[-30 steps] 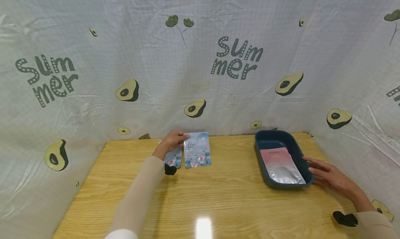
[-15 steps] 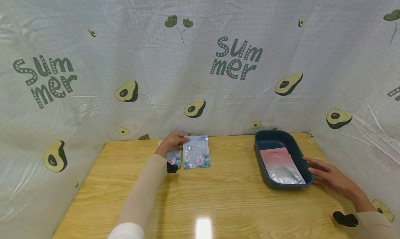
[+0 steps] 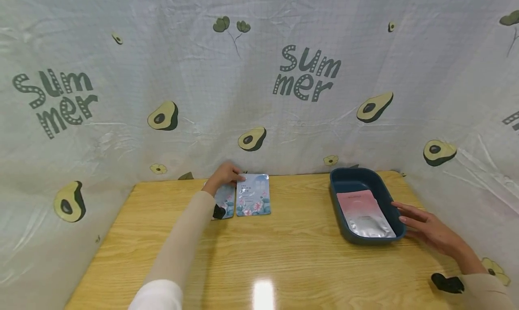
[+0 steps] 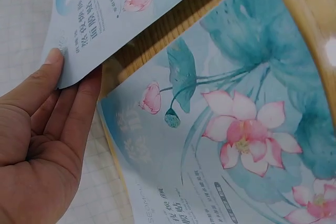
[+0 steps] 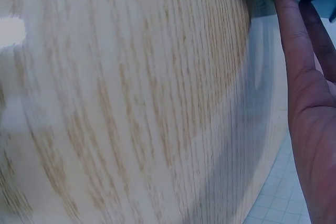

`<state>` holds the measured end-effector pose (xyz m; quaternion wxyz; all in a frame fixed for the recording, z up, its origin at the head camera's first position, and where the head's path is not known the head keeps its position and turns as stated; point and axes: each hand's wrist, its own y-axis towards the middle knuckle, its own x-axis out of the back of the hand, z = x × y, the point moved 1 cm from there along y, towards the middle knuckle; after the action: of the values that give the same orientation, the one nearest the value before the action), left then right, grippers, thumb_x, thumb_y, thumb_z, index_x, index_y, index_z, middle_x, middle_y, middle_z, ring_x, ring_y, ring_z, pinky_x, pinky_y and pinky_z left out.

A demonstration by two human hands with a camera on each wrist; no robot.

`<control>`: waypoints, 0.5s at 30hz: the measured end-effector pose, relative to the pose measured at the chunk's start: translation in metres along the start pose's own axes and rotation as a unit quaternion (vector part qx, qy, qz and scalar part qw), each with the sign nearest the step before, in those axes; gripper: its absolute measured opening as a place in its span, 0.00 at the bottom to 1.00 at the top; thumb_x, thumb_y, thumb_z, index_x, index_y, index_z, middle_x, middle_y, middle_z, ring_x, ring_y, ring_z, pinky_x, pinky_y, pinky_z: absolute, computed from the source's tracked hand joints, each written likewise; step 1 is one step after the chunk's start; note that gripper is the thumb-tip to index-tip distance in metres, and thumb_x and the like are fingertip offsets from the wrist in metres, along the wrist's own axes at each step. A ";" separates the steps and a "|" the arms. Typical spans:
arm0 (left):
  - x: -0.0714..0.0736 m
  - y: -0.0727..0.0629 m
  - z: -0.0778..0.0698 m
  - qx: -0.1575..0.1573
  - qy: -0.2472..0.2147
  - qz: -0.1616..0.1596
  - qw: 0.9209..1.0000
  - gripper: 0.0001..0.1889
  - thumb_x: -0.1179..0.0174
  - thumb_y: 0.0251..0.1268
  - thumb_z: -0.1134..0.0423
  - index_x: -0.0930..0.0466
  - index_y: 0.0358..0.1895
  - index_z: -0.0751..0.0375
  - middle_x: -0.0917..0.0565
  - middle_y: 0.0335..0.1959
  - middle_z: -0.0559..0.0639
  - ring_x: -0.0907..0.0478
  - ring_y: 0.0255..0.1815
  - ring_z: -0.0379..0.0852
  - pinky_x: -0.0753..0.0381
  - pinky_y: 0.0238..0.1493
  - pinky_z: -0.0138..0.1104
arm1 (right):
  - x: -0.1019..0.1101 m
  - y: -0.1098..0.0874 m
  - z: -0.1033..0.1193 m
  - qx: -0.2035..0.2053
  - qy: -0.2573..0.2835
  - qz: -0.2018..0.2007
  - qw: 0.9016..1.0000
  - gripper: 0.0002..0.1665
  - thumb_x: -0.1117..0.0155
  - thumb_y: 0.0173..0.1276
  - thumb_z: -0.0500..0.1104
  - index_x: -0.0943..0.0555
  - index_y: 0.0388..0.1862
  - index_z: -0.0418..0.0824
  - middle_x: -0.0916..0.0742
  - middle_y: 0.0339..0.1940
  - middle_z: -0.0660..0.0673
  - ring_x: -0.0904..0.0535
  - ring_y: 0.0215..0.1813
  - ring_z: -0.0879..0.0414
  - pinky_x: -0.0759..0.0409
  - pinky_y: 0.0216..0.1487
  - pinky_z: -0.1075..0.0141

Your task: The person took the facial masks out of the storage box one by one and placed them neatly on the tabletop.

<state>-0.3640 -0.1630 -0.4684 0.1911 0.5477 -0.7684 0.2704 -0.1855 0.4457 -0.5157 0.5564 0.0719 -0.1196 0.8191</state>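
My left hand (image 3: 224, 177) pinches the upper left corner of a pale blue sheet mask packet (image 3: 255, 195) printed with pink lotus flowers. In the left wrist view, the thumb lies on top of that packet (image 4: 105, 19) and the fingers are beneath it. A second, similar packet (image 3: 226, 197) lies just left of it, partly hidden under the left hand and wrist in the head view. At the right, my right hand (image 3: 435, 233) rests its extended fingertips against the side of a dark blue plastic basket (image 3: 344, 226). Inside the basket is a pink and silver packet (image 3: 365, 213).
The wooden table (image 3: 300, 256) ends at a hanging white curtain (image 3: 202, 75) with avocado prints, behind and on both sides. A black strap piece (image 3: 447, 284) sits at the right wrist.
The packet in my left hand has shifted slightly left and straightened beside the other blue packet. The right hand and the basket have kept their places.
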 end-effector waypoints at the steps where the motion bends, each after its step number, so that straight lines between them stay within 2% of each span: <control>1: 0.001 0.003 0.000 0.003 0.003 -0.001 1.000 0.08 0.31 0.65 0.70 0.11 0.43 0.71 0.11 0.36 0.58 0.16 0.33 0.45 0.13 0.41 0.40 | 0.000 0.000 0.000 -0.003 -0.004 -0.004 1.000 0.32 0.54 0.85 0.41 0.46 0.82 0.37 0.30 0.65 0.71 0.25 0.60 0.77 0.19 0.55 0.70; 3: 0.003 0.010 0.003 0.003 0.006 0.000 1.000 0.06 0.30 0.64 0.71 0.10 0.42 0.70 0.11 0.35 0.58 0.16 0.32 0.46 0.13 0.37 0.39 | 0.001 0.000 0.000 -0.008 -0.013 -0.009 1.000 0.32 0.53 0.85 0.41 0.46 0.82 0.38 0.30 0.65 0.71 0.26 0.60 0.78 0.19 0.54 0.71; 6: 0.006 0.014 0.005 0.003 0.004 -0.003 1.000 0.07 0.31 0.63 0.74 0.10 0.43 0.70 0.11 0.40 0.62 0.13 0.35 0.51 0.12 0.38 0.40 | 0.001 -0.001 0.002 -0.010 -0.015 -0.011 1.000 0.33 0.52 0.85 0.42 0.46 0.83 0.38 0.30 0.64 0.72 0.26 0.60 0.78 0.19 0.54 0.71; 9: 0.006 0.011 0.004 0.002 0.006 -0.012 1.000 0.09 0.34 0.65 0.76 0.12 0.47 0.72 0.12 0.46 0.65 0.12 0.42 0.56 0.12 0.42 0.42 | 0.000 -0.001 0.004 -0.012 -0.013 -0.010 1.000 0.33 0.52 0.85 0.42 0.46 0.83 0.38 0.30 0.64 0.72 0.25 0.59 0.78 0.19 0.54 0.71; 15: 0.003 0.007 0.003 -0.007 0.026 -0.020 0.999 0.10 0.35 0.67 0.75 0.13 0.50 0.73 0.13 0.50 0.65 0.13 0.46 0.56 0.13 0.45 0.42 | 0.001 -0.002 0.005 -0.017 -0.010 -0.007 1.000 0.33 0.52 0.85 0.42 0.46 0.83 0.38 0.30 0.64 0.71 0.25 0.60 0.76 0.19 0.55 0.70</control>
<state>-0.3715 -0.1649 -0.4701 0.2197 0.5543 -0.7541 0.2754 -0.1843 0.4457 -0.5103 0.5620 0.0710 -0.1385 0.8123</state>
